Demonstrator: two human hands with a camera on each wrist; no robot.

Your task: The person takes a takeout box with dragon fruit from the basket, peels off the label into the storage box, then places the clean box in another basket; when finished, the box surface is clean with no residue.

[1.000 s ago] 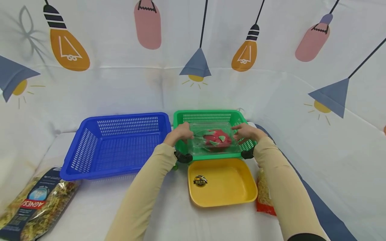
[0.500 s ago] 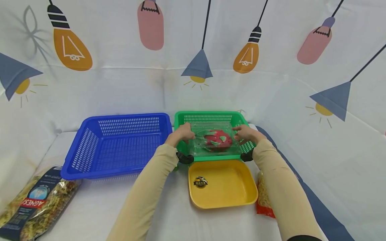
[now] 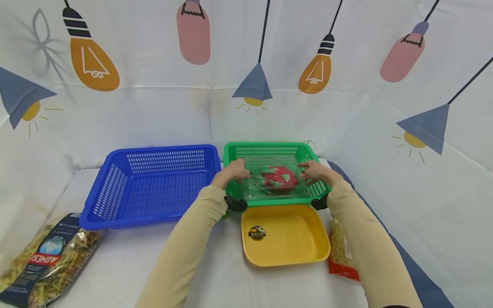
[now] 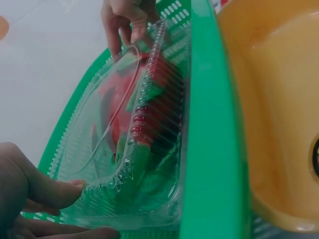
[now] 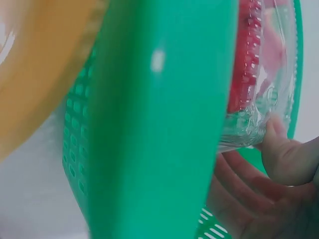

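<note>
A clear plastic clamshell box (image 3: 254, 188) lies within the green basket (image 3: 269, 145), and a red dragon fruit (image 3: 280, 177) shows through its lid. My left hand (image 3: 233, 170) grips the box's left end; in the left wrist view its thumb (image 4: 70, 191) is on the lid's edge with the fingers lower down. At the opposite end my right hand (image 3: 315, 170) pinches the box, thumb (image 5: 276, 137) on top and fingers (image 5: 244, 184) beneath, as the right wrist view shows. Both hands reach inside the basket's rim.
To the left stands a blue basket (image 3: 165, 184). A yellow tray (image 3: 285, 239) sits in front of the green basket. Pasta in a bag (image 3: 46, 261) lies at the left, and a red-ended bag (image 3: 340, 252) is beside the right forearm. A printed curtain (image 3: 161, 111) hangs behind.
Both hands keep their grip on the clamshell box, which stays in the green basket. The whole head view has shifted slightly, and the right forearm has moved a little to the right.
</note>
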